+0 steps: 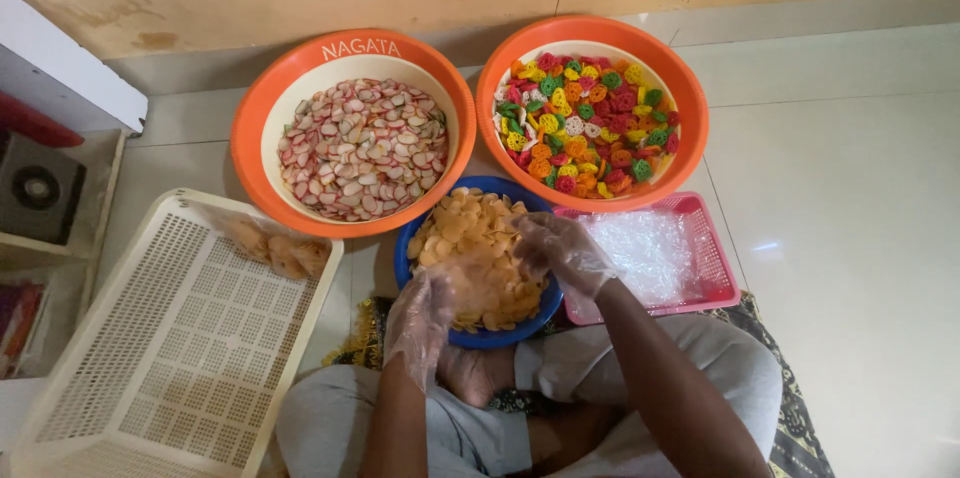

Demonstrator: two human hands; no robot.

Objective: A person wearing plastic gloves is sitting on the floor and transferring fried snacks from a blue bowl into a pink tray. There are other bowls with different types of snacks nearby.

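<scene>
Head view, looking down at a person seated cross-legged on a tiled floor. Both hands wear thin clear gloves and work in a blue bowl [420, 238] of pale round chips [470, 228]. The left hand [425, 313] curls its fingers around a small clear bag, partly filled; the right hand [560, 250] pinches chips, fingers together. Judged risk: the loose bag mouth could sag, spilling chips onto the lap, or a tight grip could crack brittle pieces

- You've got two orange basins [262, 103] [690, 98];
- one blue bowl [405, 256] of pale crackers;
- one pink basket [715, 258];
- one cream tray [180, 338];
- two gloved hands, left hand [425, 308], right hand [560, 250].
</scene>
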